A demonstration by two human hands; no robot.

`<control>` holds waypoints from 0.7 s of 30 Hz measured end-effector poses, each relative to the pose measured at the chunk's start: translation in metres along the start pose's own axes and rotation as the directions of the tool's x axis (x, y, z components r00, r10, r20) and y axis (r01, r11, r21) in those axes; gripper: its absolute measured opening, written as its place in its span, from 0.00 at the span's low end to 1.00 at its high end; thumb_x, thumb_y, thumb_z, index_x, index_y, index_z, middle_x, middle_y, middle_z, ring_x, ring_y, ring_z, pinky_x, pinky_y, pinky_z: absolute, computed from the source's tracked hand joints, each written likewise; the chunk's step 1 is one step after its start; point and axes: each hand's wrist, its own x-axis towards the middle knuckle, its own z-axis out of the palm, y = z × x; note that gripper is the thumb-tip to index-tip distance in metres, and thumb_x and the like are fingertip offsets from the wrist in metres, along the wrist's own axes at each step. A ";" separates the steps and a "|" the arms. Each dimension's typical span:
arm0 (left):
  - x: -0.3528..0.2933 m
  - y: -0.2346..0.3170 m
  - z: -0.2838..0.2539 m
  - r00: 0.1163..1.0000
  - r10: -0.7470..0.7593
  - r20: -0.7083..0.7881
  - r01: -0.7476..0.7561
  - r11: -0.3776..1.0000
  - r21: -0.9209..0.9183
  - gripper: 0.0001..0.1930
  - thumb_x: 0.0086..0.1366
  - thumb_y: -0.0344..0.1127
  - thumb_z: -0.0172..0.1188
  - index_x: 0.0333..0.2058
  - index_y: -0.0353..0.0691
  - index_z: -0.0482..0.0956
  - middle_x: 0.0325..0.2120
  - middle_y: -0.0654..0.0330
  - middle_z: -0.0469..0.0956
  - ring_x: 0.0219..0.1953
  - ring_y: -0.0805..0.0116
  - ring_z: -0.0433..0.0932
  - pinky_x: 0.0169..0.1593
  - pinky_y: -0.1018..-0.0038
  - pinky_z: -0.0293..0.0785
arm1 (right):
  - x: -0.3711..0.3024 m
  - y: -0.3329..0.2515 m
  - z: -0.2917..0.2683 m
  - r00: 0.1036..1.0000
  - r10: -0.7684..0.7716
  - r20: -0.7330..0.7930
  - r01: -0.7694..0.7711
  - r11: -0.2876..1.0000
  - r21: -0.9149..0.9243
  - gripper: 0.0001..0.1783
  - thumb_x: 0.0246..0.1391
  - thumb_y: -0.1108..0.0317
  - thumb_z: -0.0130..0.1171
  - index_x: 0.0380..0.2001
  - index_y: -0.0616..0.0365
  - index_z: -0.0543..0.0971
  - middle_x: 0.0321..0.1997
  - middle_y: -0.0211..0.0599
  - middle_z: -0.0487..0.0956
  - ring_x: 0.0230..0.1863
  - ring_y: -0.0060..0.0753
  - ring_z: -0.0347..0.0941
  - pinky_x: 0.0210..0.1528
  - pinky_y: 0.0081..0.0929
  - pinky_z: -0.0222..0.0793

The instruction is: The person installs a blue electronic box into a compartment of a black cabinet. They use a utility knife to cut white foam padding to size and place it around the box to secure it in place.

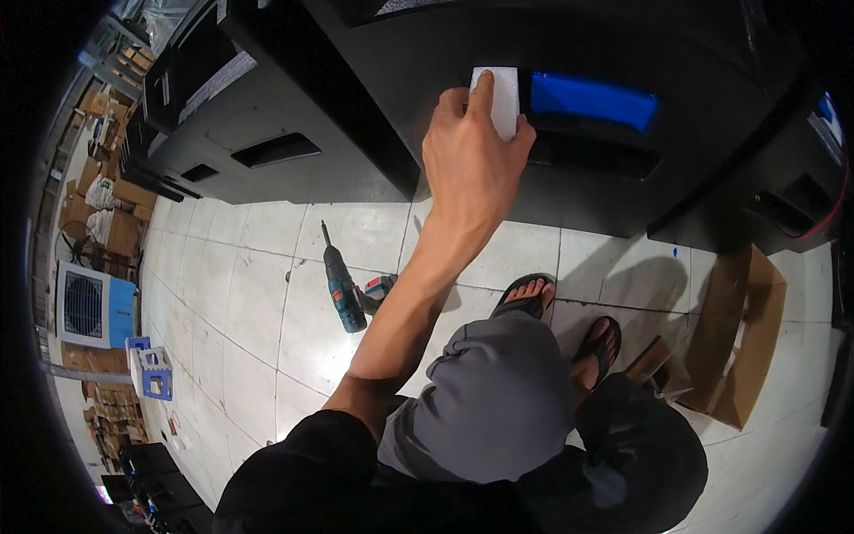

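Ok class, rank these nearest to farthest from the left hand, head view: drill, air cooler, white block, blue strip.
1. White block: in left hand.
2. Blue strip: just right.
3. Drill: floor, lower left.
4. Air cooler: far left.

The left hand (470, 156) grips a white block (506, 100).

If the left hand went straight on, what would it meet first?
Probably the black panel beyond the white block the left hand holds; whether they already touch is unclear.
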 end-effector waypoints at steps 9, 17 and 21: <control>-0.008 -0.011 0.012 0.995 -0.030 -0.097 0.030 1.000 -0.003 0.41 0.52 0.41 0.72 0.61 0.31 0.64 0.46 0.40 0.77 0.43 0.43 0.82 0.45 0.57 0.80 | -0.005 0.003 -0.002 1.000 0.017 -0.017 -0.016 0.999 0.049 0.15 0.60 0.66 0.58 0.47 0.64 0.74 0.39 0.45 0.80 0.38 0.40 0.77 0.40 0.35 0.74; -0.013 -0.033 -0.012 0.979 0.089 0.180 -0.012 0.921 -0.390 0.51 0.45 0.39 0.75 0.67 0.43 0.56 0.67 0.45 0.52 0.62 0.42 0.65 0.55 0.54 0.77 | -0.005 0.005 -0.005 0.998 0.039 -0.039 -0.036 0.996 0.081 0.16 0.61 0.66 0.58 0.48 0.64 0.74 0.39 0.45 0.80 0.38 0.40 0.78 0.40 0.35 0.74; 0.002 -0.071 -0.034 0.877 0.276 0.394 -0.147 0.934 -0.327 0.57 0.37 0.30 0.76 0.68 0.55 0.56 0.70 0.53 0.46 0.64 0.45 0.62 0.57 0.55 0.78 | -0.006 0.007 -0.005 0.998 0.053 -0.043 -0.048 0.992 0.113 0.16 0.61 0.66 0.58 0.48 0.64 0.74 0.39 0.45 0.80 0.38 0.39 0.78 0.40 0.35 0.74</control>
